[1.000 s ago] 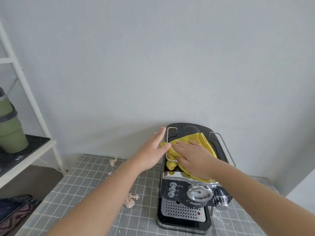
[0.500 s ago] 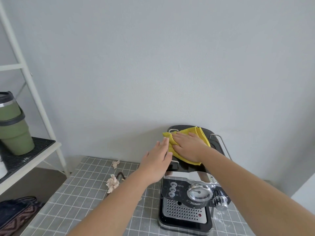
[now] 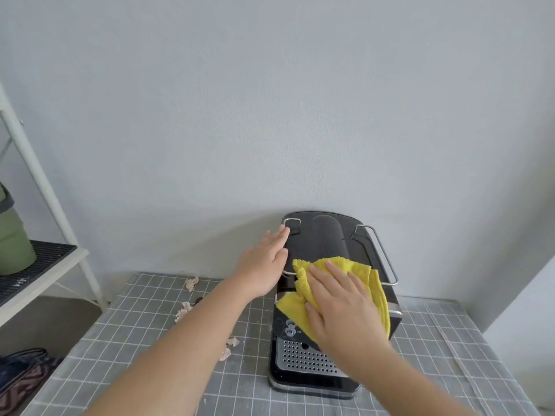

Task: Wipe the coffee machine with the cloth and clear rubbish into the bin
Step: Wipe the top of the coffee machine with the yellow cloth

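Observation:
A black and chrome coffee machine [image 3: 326, 235] stands at the back of the table against the wall. My right hand [image 3: 339, 301] lies flat on a yellow cloth [image 3: 372, 280], pressing it on the front part of the machine's top, over the control panel. My left hand [image 3: 265, 259] rests flat, fingers together, against the machine's upper left side by the chrome rail. Crumpled scraps of paper rubbish [image 3: 191, 283] [image 3: 182, 310] [image 3: 228, 346] lie on the table to the left of the machine. No bin is in view.
The table carries a grey checked cloth [image 3: 135, 340]. At the left stands a white shelf frame [image 3: 45, 187] with a black grid shelf holding a green tumbler [image 3: 12, 247]. A dark bag [image 3: 21, 373] lies on the floor at the lower left.
My right hand has drawn the yellow cloth from the back of the machine's top toward the front, over the controls. My left hand has slid further back along the machine's left side.

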`<state>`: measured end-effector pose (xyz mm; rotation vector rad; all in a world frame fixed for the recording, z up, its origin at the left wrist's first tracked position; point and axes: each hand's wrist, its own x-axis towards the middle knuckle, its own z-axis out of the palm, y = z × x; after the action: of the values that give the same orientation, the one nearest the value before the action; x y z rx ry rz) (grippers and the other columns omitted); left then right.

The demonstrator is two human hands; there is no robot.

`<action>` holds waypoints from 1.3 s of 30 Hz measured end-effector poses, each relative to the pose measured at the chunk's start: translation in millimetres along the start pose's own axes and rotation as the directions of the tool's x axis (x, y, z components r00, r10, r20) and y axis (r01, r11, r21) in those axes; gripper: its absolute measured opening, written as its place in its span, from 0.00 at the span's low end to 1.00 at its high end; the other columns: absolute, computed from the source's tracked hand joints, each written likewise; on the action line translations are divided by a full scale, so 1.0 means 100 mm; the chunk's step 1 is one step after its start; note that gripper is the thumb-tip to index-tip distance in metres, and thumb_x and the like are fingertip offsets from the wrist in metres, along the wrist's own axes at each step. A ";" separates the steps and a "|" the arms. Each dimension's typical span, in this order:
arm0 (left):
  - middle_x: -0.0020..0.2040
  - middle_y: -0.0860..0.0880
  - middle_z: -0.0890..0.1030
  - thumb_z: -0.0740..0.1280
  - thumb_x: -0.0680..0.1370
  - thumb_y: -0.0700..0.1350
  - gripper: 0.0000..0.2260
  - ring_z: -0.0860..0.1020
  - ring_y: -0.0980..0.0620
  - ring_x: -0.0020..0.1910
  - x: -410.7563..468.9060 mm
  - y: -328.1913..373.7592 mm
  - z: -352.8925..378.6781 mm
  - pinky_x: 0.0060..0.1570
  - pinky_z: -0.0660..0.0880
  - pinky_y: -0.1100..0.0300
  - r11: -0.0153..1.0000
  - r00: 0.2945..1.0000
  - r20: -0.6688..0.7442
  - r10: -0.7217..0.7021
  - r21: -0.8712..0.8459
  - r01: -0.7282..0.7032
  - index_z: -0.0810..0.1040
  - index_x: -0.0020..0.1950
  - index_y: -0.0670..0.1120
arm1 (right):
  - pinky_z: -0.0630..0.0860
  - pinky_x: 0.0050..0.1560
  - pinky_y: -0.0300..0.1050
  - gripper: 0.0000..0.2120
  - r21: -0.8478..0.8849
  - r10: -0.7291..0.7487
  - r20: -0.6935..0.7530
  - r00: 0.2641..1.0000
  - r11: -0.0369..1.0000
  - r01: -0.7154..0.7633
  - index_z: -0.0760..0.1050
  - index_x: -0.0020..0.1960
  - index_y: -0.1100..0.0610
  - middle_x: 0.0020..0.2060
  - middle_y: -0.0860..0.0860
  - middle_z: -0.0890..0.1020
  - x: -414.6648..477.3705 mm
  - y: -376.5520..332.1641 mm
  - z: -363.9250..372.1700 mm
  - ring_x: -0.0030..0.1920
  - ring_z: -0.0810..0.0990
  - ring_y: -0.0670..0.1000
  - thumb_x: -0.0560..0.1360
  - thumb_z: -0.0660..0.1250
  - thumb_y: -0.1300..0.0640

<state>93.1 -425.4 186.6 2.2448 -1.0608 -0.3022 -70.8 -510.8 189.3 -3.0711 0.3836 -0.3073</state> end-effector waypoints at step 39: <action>0.79 0.59 0.44 0.48 0.82 0.42 0.25 0.44 0.58 0.78 0.08 0.08 0.04 0.77 0.47 0.48 0.999 0.999 0.044 -0.010 0.045 0.008 0.46 0.78 0.53 | 0.45 0.74 0.57 0.29 0.039 0.098 0.317 0.943 0.992 -0.116 0.41 0.76 0.50 0.77 0.54 0.41 0.93 0.51 -0.10 0.76 0.40 0.59 0.80 0.45 0.42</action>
<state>91.3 -437.3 189.2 2.2931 -1.0906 -0.3368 3.2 -582.9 214.5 -2.9552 0.5109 0.1719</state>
